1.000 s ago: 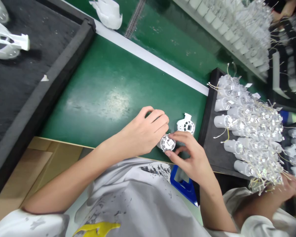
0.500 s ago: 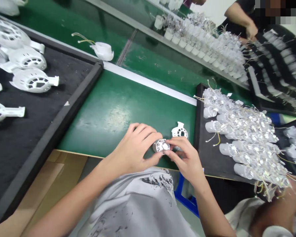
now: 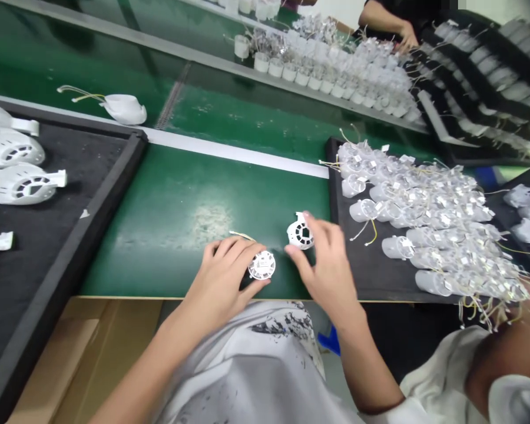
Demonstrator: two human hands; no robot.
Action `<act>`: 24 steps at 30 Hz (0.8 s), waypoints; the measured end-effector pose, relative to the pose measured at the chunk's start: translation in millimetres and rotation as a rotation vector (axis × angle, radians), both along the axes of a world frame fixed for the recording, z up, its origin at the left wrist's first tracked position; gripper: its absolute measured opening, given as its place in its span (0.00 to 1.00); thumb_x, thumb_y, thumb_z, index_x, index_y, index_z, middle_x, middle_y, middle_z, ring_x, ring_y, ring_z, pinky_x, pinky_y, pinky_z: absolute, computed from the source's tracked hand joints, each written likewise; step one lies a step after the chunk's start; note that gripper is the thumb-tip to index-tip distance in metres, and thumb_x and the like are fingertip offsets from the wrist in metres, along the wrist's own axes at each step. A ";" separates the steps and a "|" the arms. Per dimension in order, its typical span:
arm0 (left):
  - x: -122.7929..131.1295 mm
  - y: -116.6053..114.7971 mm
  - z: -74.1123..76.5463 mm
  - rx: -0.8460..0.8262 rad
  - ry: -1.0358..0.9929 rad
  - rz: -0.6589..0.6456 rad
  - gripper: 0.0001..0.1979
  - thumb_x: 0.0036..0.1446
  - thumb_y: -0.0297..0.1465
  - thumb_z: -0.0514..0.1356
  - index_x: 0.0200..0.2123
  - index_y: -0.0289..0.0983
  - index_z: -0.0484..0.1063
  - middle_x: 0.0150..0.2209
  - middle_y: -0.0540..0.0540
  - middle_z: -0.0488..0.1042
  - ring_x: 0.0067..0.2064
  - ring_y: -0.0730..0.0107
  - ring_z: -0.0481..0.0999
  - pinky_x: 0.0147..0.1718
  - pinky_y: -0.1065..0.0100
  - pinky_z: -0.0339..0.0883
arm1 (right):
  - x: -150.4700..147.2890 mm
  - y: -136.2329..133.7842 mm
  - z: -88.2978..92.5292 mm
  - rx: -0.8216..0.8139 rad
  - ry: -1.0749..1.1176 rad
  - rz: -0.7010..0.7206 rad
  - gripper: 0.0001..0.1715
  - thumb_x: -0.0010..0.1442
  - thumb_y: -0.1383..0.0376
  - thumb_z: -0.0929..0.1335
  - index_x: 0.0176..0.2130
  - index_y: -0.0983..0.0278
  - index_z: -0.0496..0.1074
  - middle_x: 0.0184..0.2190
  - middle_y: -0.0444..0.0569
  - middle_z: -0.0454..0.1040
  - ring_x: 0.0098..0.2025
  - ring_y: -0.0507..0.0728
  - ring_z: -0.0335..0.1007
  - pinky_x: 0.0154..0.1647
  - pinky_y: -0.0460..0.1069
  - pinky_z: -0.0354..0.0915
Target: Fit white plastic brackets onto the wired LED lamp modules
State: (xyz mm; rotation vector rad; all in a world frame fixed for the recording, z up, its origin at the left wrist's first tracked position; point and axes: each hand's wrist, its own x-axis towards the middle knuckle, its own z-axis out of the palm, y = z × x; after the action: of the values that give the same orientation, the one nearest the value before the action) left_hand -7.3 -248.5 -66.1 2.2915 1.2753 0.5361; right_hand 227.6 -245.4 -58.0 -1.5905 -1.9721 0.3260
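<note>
My left hand (image 3: 229, 271) is closed around a round white part (image 3: 262, 265), whose slotted face with a small pale label points up. A pale wire end sticks out above its fingers. To the right, my right hand (image 3: 324, 259) has its thumb and index finger on both sides of a white slotted housing (image 3: 300, 234) with a short tab. That housing is over the green bench (image 3: 181, 206); whether it is lifted cannot be made out.
On the left a black tray (image 3: 110, 176) holds white housings (image 3: 26, 184). Another black tray (image 3: 340, 253) at right holds many wired clear cups (image 3: 395, 247). A wired white piece (image 3: 126, 109) lies beyond the white strip. Other people's arms (image 3: 386, 20) show at upper right and lower right.
My right hand has left the round part and moved to the slotted housing, its fingers now around it. The round part stays in my left hand, face turned up. The camera view has shifted.
</note>
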 end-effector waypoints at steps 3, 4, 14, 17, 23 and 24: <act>-2.6 1.4 0.0 -0.014 -0.005 -0.011 0.28 0.70 0.42 0.62 0.69 0.43 0.61 0.63 0.39 0.73 0.63 0.49 0.69 0.60 0.48 0.56 | 17.3 9.3 1.9 -0.034 -0.151 -0.089 0.33 0.72 0.51 0.68 0.70 0.56 0.66 0.55 0.60 0.70 0.57 0.71 0.66 0.60 0.71 0.66; -2.9 0.6 -0.8 -0.016 -0.014 0.016 0.34 0.69 0.42 0.63 0.72 0.42 0.56 0.63 0.39 0.72 0.63 0.49 0.68 0.60 0.48 0.56 | 18.6 10.5 2.6 -0.067 -0.138 -0.066 0.31 0.73 0.51 0.68 0.69 0.56 0.67 0.54 0.59 0.71 0.57 0.71 0.67 0.61 0.71 0.66; -4.9 -5.1 -12.2 -0.010 -0.056 0.105 0.52 0.65 0.37 0.65 0.79 0.41 0.33 0.59 0.39 0.74 0.60 0.46 0.67 0.59 0.48 0.60 | -24.0 -4.4 7.5 -0.117 0.159 0.327 0.30 0.64 0.50 0.76 0.61 0.54 0.72 0.52 0.53 0.74 0.53 0.63 0.75 0.53 0.59 0.75; -4.0 -4.7 -13.7 0.019 -0.017 0.087 0.53 0.63 0.37 0.66 0.79 0.39 0.33 0.58 0.38 0.74 0.60 0.45 0.67 0.58 0.48 0.60 | -25.6 -3.8 4.5 -0.137 0.120 0.329 0.30 0.65 0.50 0.76 0.61 0.55 0.72 0.51 0.53 0.73 0.52 0.63 0.75 0.51 0.58 0.76; -0.2 -3.5 -13.9 0.013 0.028 0.099 0.50 0.64 0.34 0.64 0.79 0.36 0.36 0.58 0.35 0.74 0.61 0.43 0.67 0.59 0.46 0.61 | -27.1 0.6 -2.3 -0.175 0.062 0.342 0.30 0.66 0.47 0.74 0.61 0.57 0.72 0.52 0.54 0.76 0.55 0.65 0.72 0.56 0.61 0.71; -1.6 -2.8 -12.4 0.002 0.023 0.091 0.50 0.63 0.33 0.64 0.78 0.36 0.38 0.58 0.34 0.74 0.62 0.42 0.66 0.60 0.45 0.61 | -27.9 1.5 -3.7 -0.170 0.030 0.345 0.30 0.66 0.46 0.74 0.60 0.57 0.72 0.54 0.55 0.77 0.57 0.66 0.71 0.57 0.63 0.69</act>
State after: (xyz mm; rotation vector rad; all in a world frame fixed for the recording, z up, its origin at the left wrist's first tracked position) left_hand -8.9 -251.3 -78.5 2.2561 1.3965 0.5433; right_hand 199.7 -243.9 -61.7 -1.3267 -2.2439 0.6643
